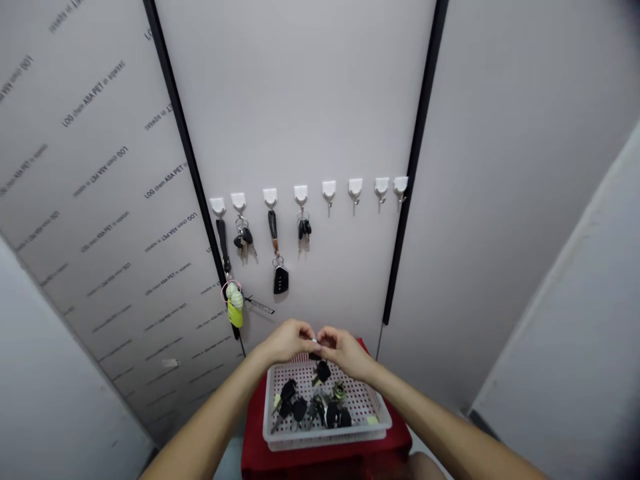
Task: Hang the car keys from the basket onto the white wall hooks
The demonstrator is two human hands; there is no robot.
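My left hand (294, 340) and my right hand (345, 350) meet fingertip to fingertip above the back of a white perforated plastic basket (325, 438). Both are closed in a pinch on a bunch of keys (323, 371). Its black-headed keys seem to hang just beneath the fingers; the ring between the fingertips is mostly hidden, with a small pale bit showing. Inside the basket lie several more black-headed keys (299, 408) and a brass-coloured round piece (339, 391).
The basket stands on a red cloth-covered surface (254, 427). On the pale panel ahead, a row of white hooks (329, 190) runs across. The left ones carry key bunches (243, 238), a black car key (281, 280) and a strap with a yellow-green tag (235, 315). White walls stand at both sides.
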